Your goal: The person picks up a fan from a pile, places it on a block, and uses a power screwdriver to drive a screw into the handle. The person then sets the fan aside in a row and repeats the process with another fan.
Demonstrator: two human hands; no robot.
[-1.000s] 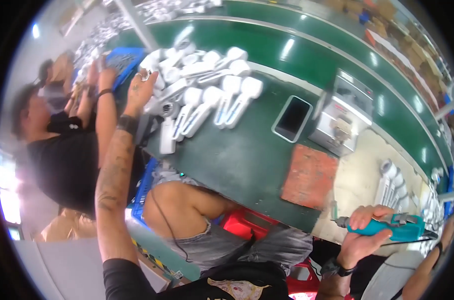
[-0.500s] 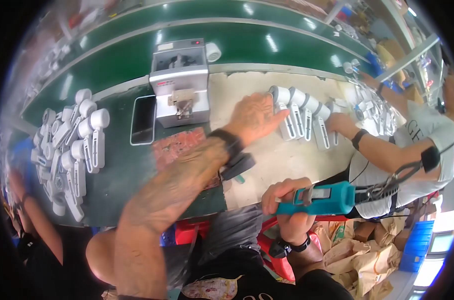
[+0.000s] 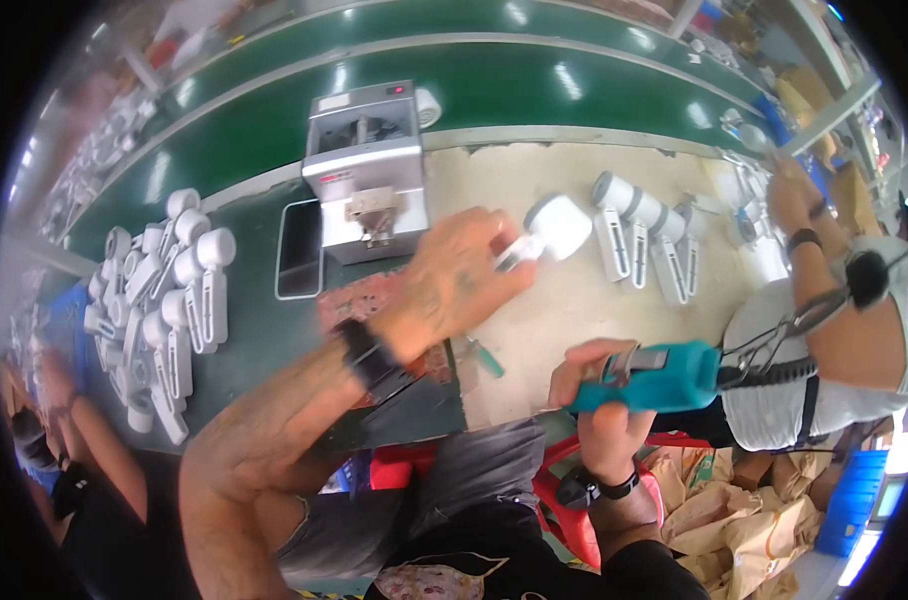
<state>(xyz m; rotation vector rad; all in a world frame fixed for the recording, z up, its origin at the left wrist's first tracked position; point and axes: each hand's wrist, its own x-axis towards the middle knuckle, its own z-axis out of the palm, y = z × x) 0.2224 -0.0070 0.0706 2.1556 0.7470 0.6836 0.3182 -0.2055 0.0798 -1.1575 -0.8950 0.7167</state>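
Observation:
My left hand (image 3: 452,278) grips a white plastic housing (image 3: 562,226) by its handle, most of it hidden in my fingers; its round head points right and is blurred. In my right hand (image 3: 614,425) is a teal electric screwdriver (image 3: 669,378), held level above the front edge of the table, its dark cord running off to the right. The tip of the tool cannot be made out. Several similar housings (image 3: 642,212), with round heads and slotted handles, lie in a row right of the held one.
A silver screw feeder (image 3: 367,165) stands at the back, beside a phone (image 3: 300,250). Many housings (image 3: 164,310) are heaped at the left. A red mat (image 3: 364,300) and a small green-handled tool (image 3: 486,358) lie near my left hand. A co-worker's arm (image 3: 814,265) is at the right.
My left hand has drawn back leftward from the row with one housing in it. My right hand still holds the screwdriver. The co-worker's hand has moved away from the row.

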